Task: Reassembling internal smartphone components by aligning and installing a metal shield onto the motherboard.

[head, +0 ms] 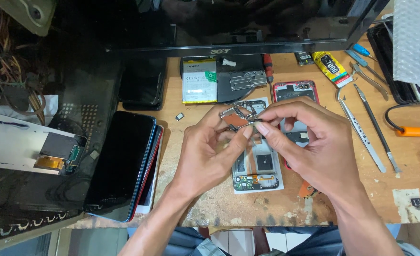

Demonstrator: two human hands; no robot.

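With my left hand [205, 156] and right hand [314, 147] both pinched shut on a small metal shield plate [236, 116] held above the opened phone frame [257, 166], I seem to be separating a part from it, which calls for gentle prying.

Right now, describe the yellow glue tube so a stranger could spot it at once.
Start at the black monitor along the back of the wooden table and go to its right lower corner. Just below it lies the yellow glue tube, slanted, its narrow end pointing down and right toward the metal tweezers. It is the only bright yellow thing among grey metal tools.
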